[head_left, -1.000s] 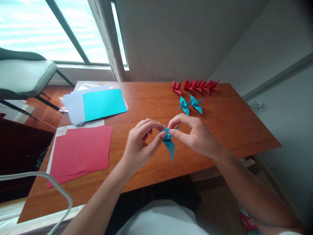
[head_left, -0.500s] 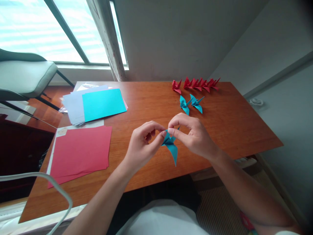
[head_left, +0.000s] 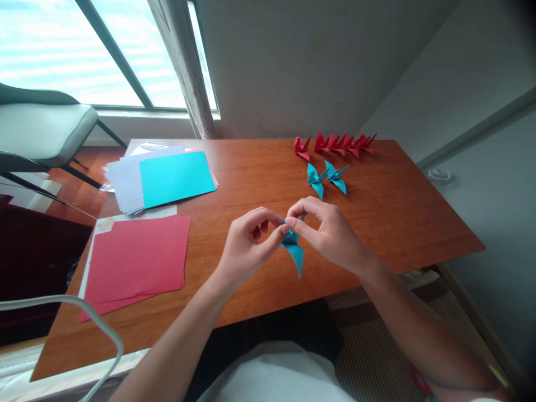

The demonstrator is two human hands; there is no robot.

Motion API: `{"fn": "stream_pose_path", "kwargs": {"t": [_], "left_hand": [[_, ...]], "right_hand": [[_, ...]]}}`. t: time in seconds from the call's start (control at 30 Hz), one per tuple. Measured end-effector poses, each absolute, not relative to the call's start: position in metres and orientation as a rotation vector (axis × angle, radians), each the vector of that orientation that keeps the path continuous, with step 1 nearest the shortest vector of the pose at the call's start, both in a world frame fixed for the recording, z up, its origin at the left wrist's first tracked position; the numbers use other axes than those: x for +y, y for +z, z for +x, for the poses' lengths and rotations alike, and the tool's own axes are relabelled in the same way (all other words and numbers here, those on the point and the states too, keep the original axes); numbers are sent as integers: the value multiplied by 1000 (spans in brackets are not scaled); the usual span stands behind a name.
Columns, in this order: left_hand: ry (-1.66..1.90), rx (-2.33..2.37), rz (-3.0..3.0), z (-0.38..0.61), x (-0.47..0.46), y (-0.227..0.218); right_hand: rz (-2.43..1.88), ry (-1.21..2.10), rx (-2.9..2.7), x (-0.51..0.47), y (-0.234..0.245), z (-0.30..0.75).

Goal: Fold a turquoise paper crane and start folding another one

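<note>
Both my hands meet above the middle of the wooden table (head_left: 393,223). My left hand (head_left: 247,248) and my right hand (head_left: 330,234) each pinch the top of a small folded blue paper crane (head_left: 295,251), whose pointed wing hangs down between them. Two finished blue cranes (head_left: 326,178) lie farther back on the table. Behind them stands a row of several red paper cranes (head_left: 335,144).
A stack of red paper sheets (head_left: 138,262) lies at the left front. Behind it is a pile of pale sheets with a cyan sheet (head_left: 176,177) on top. A grey chair (head_left: 37,128) stands by the window at far left. A white cable (head_left: 84,318) curves past the table's left front corner.
The blue crane has been turned slightly between my fingertips and its hanging wing has shifted a little. My hands have stayed in nearly the same spot.
</note>
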State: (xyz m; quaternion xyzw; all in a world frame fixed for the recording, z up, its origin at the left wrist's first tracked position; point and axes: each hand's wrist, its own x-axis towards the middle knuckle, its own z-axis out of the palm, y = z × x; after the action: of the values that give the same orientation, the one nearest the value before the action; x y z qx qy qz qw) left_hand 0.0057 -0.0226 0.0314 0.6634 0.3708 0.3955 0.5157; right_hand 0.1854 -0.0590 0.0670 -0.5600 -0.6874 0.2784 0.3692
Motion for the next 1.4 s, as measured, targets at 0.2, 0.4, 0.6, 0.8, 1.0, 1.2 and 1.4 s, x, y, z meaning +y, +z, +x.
{"fn": "stream_pose_path", "kwargs": {"t": [0.2,0.4,0.6,0.8,1.0,1.2,1.4], "left_hand": [[998,893,1477,10,-21,24],[993,938,1358,13,-18,15],[990,927,1369,16,-17,5],[956,936,1381,21,-16,3],[947,969,1494,21,-14,-2],[919,986,1521,21,-15,-6],[884,993,1482,21,-14,-4]], "right_hand": [[-1406,806,-1491,-64,55,196],[-1415,870,-1280,-70,25,198],[-1369,839,-1239,-65,3,198],[-1366,861,-1300,-66,-1,204],[-1385,877,-1358,-68,0,204],[-1404,872,-1333,-67,-1,199],[-1426,891,-1299,-69,-3,199]]}}
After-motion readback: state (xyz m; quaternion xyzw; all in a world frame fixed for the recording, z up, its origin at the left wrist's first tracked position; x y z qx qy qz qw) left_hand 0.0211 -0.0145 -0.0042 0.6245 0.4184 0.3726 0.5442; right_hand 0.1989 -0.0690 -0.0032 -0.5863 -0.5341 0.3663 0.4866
